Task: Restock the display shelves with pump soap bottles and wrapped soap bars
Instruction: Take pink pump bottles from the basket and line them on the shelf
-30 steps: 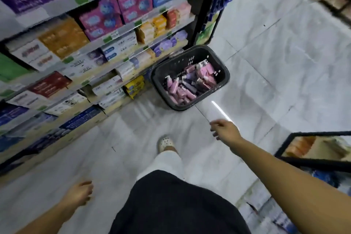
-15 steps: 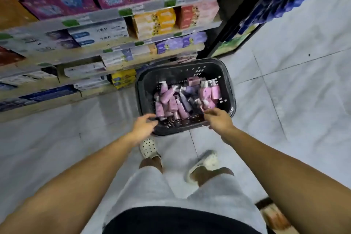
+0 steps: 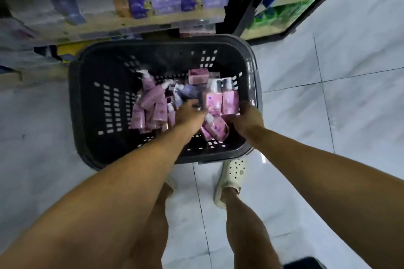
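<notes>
Basket (image 3: 74, 116) of soap stock on the floor (image 3: 328, 116), before the display shelves (image 3: 122, 22).
Left hand (image 3: 190, 113) and right hand (image 3: 247, 120) reach close together into pump soap bottles (image 3: 150, 98) heaped toward the basket's right edge, likely to gather a load; blur hides whether either grips. One basket; about a dozen bottles, not exactly countable; one wrapped soap bar (image 3: 197, 76) at the far edge.
</notes>
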{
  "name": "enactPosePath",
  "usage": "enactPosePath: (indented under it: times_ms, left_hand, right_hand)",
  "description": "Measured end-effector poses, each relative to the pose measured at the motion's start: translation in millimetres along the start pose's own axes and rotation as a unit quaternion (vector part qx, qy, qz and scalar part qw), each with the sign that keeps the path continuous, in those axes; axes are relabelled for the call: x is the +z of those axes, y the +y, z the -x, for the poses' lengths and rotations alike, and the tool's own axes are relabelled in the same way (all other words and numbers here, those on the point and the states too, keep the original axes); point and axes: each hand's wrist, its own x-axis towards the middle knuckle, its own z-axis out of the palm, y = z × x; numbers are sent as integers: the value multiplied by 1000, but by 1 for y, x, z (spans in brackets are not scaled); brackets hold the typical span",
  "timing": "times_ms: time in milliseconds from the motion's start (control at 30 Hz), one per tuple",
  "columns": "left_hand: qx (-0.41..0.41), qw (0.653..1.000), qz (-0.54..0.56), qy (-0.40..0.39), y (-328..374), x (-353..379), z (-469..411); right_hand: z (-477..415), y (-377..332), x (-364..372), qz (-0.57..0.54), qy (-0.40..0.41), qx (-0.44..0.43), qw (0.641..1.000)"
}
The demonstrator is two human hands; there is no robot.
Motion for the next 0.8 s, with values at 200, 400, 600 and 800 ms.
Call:
enactPosePath:
  times_ms: [200,400,600,800]
  left_hand:
    - [52,997,-26,54,-2,54,-68]
    - [93,984,-108,105,-12,70,-90]
    - [113,983,-129,63,-17,56,-94]
    - [150,987,-30,59,-13,32,-64]
  right_hand:
    - [-67,5,32,227,14,-155,961]
    - [-94,-4,47,340,9,-127,932]
    - [-91,-1,48,338,57,-148,928]
    - [-77,6,34,227,82,-180,954]
